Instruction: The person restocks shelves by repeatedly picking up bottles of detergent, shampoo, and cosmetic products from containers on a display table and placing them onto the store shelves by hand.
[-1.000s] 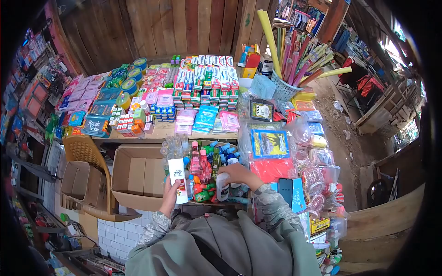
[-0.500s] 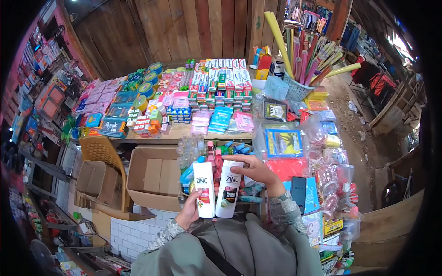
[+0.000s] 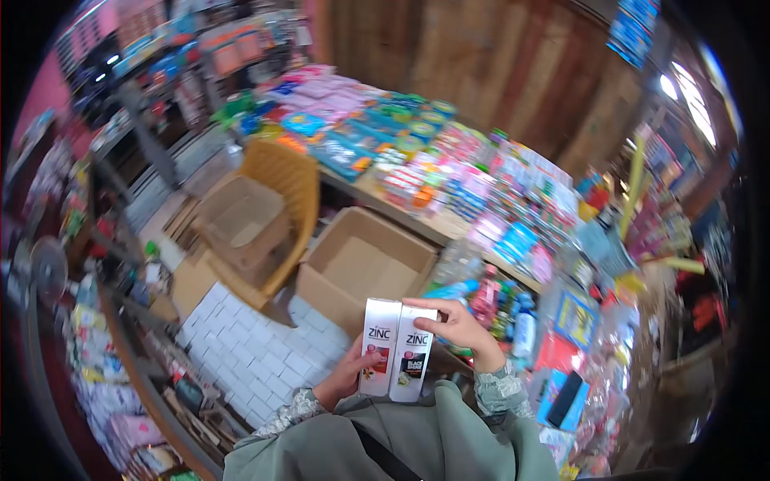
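Observation:
Two white ZINC bottles stand upright side by side and touching, close in front of my body. My left hand is wrapped round the left bottle, which has a red label, its thumb across the front. The right bottle has a black label reading BLACK SHINE. My right hand holds it near the top, thumb in front and fingers over the upper edge. Just beyond my right hand are pink bottles and a blue-and-white bottle among other bottles.
A cardboard box lies open beyond the bottles. Left of it, a yellow-brown chair holds a smaller box. Packaged goods cover the table behind. A phone lies at the right. White tiles show at lower left.
The view has swung to the left and blurred. The right hand came back from the bottle crate with the black-label bottle, and the two bottles are now pressed together.

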Demonstrator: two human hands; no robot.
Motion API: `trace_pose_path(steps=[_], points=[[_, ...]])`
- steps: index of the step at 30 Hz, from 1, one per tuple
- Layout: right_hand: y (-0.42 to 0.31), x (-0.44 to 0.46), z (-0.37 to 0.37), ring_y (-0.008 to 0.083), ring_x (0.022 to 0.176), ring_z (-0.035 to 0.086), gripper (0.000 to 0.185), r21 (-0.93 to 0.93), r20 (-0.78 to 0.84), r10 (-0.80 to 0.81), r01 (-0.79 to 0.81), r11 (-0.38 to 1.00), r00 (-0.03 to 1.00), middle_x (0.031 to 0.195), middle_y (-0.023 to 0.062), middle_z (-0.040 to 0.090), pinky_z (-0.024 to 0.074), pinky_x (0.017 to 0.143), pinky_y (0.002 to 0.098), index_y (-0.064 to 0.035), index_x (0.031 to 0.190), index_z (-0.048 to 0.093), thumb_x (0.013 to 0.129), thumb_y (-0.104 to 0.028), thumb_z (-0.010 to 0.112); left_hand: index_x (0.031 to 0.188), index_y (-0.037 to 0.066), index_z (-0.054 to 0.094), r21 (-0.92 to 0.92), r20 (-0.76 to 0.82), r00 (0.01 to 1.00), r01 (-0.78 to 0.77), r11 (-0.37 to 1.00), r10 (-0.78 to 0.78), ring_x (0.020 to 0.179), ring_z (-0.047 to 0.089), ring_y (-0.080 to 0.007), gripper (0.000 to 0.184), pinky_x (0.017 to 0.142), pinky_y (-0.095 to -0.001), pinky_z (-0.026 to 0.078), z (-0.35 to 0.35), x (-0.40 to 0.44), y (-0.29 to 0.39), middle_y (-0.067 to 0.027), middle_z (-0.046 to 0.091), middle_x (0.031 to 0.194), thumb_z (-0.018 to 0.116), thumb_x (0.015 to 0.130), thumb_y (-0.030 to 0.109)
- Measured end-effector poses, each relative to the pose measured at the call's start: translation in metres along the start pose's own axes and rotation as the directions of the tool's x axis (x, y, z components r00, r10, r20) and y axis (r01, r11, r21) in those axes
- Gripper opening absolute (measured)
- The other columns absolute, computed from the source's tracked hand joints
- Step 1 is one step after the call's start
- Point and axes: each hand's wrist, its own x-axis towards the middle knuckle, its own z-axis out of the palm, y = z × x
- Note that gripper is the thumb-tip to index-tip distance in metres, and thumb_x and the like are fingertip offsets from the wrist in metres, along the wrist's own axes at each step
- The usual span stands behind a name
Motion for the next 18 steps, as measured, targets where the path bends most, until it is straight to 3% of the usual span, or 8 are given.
trace_pose_path(steps=[5, 6, 7, 9, 13, 16, 18], points=[[0.003, 0.107, 0.157, 0.0023, 0.066, 0.053, 0.039, 0.134, 0.302, 0.004, -0.046, 0.990, 0.953, 0.092, -0.0014, 0.067, 0.0448, 0.055, 0.0196, -0.0102, 0.126, 0.058, 0.088, -0.018, 0.064, 0.138, 0.009, 0.031, 0.120, -0.225, 0.950, -0.196, 0.973, 0.219, 0.116, 0.050, -0.0166, 0.066, 0.097, -0.0343, 0.042, -0.102, -0.123, 0.054, -0.0065, 0.052, 0.124, 0.067, 0.083, 0.011], [-0.005, 0.123, 0.191, 0.0068, 0.088, 0.058, 0.039, 0.129, 0.337, 0.093, -0.144, 0.981, 0.937, 0.104, 0.0035, 0.066, 0.0487, 0.072, 0.0228, -0.0056, 0.125, 0.058, 0.087, -0.012, 0.065, 0.137, 0.008, 0.032, 0.167, -0.268, 0.927, -0.224, 0.960, 0.263, 0.113, 0.051, -0.0160, 0.064, 0.095, -0.0335, 0.043, -0.121, -0.148, 0.066, -0.0062, 0.053, 0.122, 0.067, 0.084, 0.014], [-0.010, 0.139, 0.222, 0.0067, 0.088, 0.058, 0.040, 0.026, 0.382, 0.184, -0.210, 0.977, 0.906, 0.105, 0.0030, 0.065, 0.0480, 0.073, 0.0224, -0.0052, 0.125, 0.058, 0.086, -0.012, 0.066, 0.137, 0.007, 0.032, 0.207, -0.285, 0.912, -0.243, 0.948, 0.296, 0.112, 0.052, -0.0159, 0.064, 0.094, -0.0334, 0.044, -0.144, -0.172, 0.077, -0.0065, 0.053, 0.121, 0.067, 0.084, 0.015], [0.007, 0.175, 0.290, 0.0033, 0.062, 0.054, 0.041, 0.079, 0.468, -0.033, -0.005, 0.997, 0.883, 0.089, -0.0001, 0.067, 0.0456, 0.056, 0.0204, -0.0090, 0.126, 0.058, 0.087, -0.019, 0.066, 0.137, 0.006, 0.032, 0.272, -0.351, 0.868, -0.264, 0.925, 0.351, 0.110, 0.053, -0.0157, 0.063, 0.093, -0.0332, 0.045, -0.182, -0.225, 0.094, -0.0070, 0.054, 0.121, 0.066, 0.085, 0.017], [-0.004, 0.232, 0.403, 0.0042, 0.067, 0.056, 0.040, 0.141, 0.652, -0.103, 0.013, 0.990, 0.751, 0.088, -0.0006, 0.065, 0.0469, 0.056, 0.0210, -0.0064, 0.125, 0.057, 0.087, -0.017, 0.065, 0.137, 0.005, 0.031, 0.208, -0.543, 0.683, -0.454, 0.866, 0.489, 0.107, 0.055, -0.0164, 0.056, 0.089, -0.0318, 0.047, -0.217, -0.318, 0.114, -0.0097, 0.054, 0.121, 0.058, 0.091, 0.022], [-0.034, 0.259, 0.462, 0.0049, 0.069, 0.057, 0.039, 0.073, 0.767, -0.027, -0.046, 0.996, 0.641, 0.093, -0.0005, 0.065, 0.0479, 0.056, 0.0219, -0.0074, 0.125, 0.058, 0.088, -0.016, 0.064, 0.138, 0.007, 0.028, 0.063, -0.678, 0.580, -0.566, 0.822, 0.451, 0.105, 0.059, -0.0311, 0.052, 0.086, -0.0437, 0.052, -0.224, -0.369, 0.121, -0.0191, 0.052, 0.127, 0.049, 0.095, 0.026], [-0.021, 0.285, 0.502, 0.0070, 0.066, 0.058, 0.039, 0.086, 0.826, -0.054, -0.030, 0.996, 0.561, 0.093, 0.0011, 0.065, 0.0496, 0.055, 0.0227, -0.0085, 0.126, 0.057, 0.089, -0.018, 0.064, 0.138, 0.008, 0.027, 0.035, -0.697, 0.519, -0.665, 0.746, 0.495, 0.106, 0.059, -0.0327, 0.050, 0.087, -0.0454, 0.052, -0.247, -0.389, 0.111, -0.0199, 0.052, 0.127, 0.047, 0.096, 0.026]])
